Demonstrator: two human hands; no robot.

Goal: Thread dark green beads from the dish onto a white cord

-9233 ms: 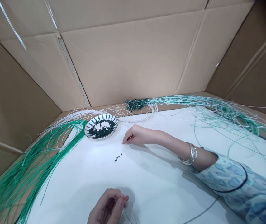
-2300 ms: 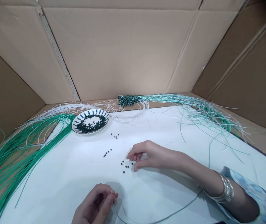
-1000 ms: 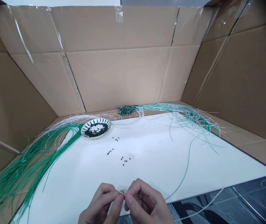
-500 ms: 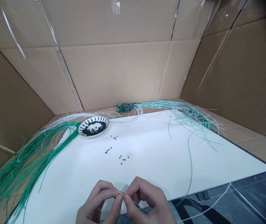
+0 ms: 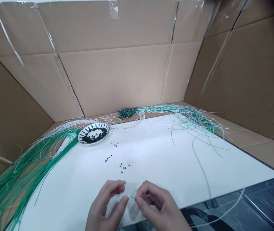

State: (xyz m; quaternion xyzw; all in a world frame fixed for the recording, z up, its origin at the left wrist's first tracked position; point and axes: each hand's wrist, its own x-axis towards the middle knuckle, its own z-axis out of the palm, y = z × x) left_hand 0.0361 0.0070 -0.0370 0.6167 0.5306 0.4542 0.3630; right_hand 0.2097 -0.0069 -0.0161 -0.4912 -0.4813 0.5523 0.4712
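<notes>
My left hand [image 5: 105, 200] hangs in front of the lower edge of the view, its fingers curled and apart, with nothing visible in them. My right hand [image 5: 153, 205] is close beside it, its fingertips pinched on a thin pale cord [image 5: 134, 197]. Beyond both hands lie small dark beads [image 5: 122, 167] in loose little groups on the white board [image 5: 175, 166]. A patterned blue-and-white plate [image 5: 93, 133] holds a heap of the same beads.
Long green cords [image 5: 31, 163] sweep off the board's left side, and white cords [image 5: 64, 125] run behind the plate. A beaded bundle [image 5: 127, 112] lies at the back. Cardboard walls [image 5: 117, 77] surround the board; a dark floor [image 5: 254, 205] shows past its front edge.
My left hand has come away from the cord and the hands have parted slightly. The pale cord stays at my right fingertips. The view has tilted slightly.
</notes>
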